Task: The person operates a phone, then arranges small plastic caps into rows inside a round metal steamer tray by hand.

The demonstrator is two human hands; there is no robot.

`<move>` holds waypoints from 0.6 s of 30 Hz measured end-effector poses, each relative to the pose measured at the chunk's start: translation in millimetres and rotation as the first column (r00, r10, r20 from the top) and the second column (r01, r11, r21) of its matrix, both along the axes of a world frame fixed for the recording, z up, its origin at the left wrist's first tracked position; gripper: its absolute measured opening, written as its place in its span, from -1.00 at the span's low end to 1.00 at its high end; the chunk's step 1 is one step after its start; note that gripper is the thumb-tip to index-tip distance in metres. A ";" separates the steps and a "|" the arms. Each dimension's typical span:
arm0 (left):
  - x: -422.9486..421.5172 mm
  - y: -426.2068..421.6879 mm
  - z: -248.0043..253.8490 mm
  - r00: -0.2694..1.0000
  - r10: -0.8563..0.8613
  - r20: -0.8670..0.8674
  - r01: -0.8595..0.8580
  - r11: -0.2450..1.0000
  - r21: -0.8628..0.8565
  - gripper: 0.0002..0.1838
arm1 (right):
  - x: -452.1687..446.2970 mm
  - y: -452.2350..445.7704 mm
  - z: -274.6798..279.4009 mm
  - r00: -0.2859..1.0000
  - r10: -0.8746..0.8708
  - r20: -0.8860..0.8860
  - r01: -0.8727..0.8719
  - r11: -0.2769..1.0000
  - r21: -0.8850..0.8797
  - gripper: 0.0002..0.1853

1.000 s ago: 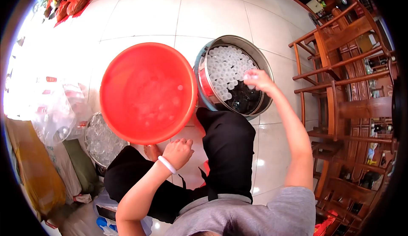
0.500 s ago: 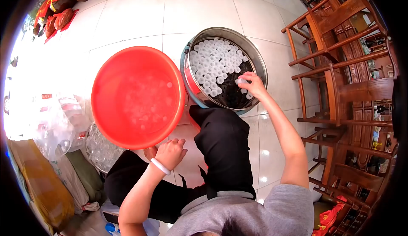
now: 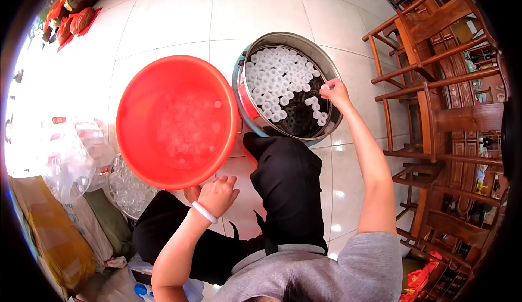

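Note:
My right hand [image 3: 339,95] pinches a small translucent white cup-like piece [image 3: 325,86] at the right inner side of a round metal pan [image 3: 333,65] with a dark, patterned bottom. Many similar white pieces [image 3: 278,73] stand packed together over the pan's left and upper part, and several more lie near my right hand. To the left stands a large red basin [image 3: 136,95], with pale round pieces [image 3: 187,125] in what looks like water. Close to its lower rim rests my left hand [image 3: 217,196], fingers loosely bent and apart, holding nothing.
Wooden chairs [image 3: 429,79] line the right side. At the left are a clear plastic bag [image 3: 68,160], a bowl of clear plastic-looking items [image 3: 130,188] and a cardboard piece [image 3: 51,231]. Pots with red cloth [image 3: 81,22] stand at the upper left on the tiled floor [image 3: 255,8].
My right hand has moved up and right to the pan's edge. More white pieces now show below it, where it had been. My left hand has stayed put.

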State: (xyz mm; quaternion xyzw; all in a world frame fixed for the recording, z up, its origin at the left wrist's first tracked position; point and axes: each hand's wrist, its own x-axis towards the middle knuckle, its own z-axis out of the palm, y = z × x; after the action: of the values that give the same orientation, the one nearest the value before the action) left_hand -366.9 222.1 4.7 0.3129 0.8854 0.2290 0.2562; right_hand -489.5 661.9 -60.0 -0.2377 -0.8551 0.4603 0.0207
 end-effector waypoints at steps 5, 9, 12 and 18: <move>-1.6 1.1 4.2 1.000 0.006 0.026 -0.006 1.000 -0.022 -0.69 | -11.4 6.9 -11.5 0.991 0.088 0.100 -0.104 0.981 0.166 -0.69; -2.8 2.0 4.9 1.000 -0.004 0.030 0.006 0.999 -0.040 -0.69 | -19.3 15.0 -30.2 0.969 0.229 0.096 -0.248 0.870 0.427 -0.68; -3.8 2.9 5.0 0.999 -0.002 0.038 0.003 0.999 -0.044 -0.69 | -25.8 13.3 -36.0 0.979 0.144 0.145 -0.189 0.907 0.376 -0.62; -3.4 4.1 2.3 0.999 -0.002 0.032 0.003 1.000 -0.031 -0.69 | -33.4 14.0 -34.8 0.979 -0.019 0.202 -0.057 0.931 0.361 -0.68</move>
State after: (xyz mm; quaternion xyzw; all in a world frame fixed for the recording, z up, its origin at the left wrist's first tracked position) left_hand -370.3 226.2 6.9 0.3064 0.8843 0.2200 0.2754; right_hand -522.9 675.9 -94.8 -0.2668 -0.9257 0.2670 -0.0269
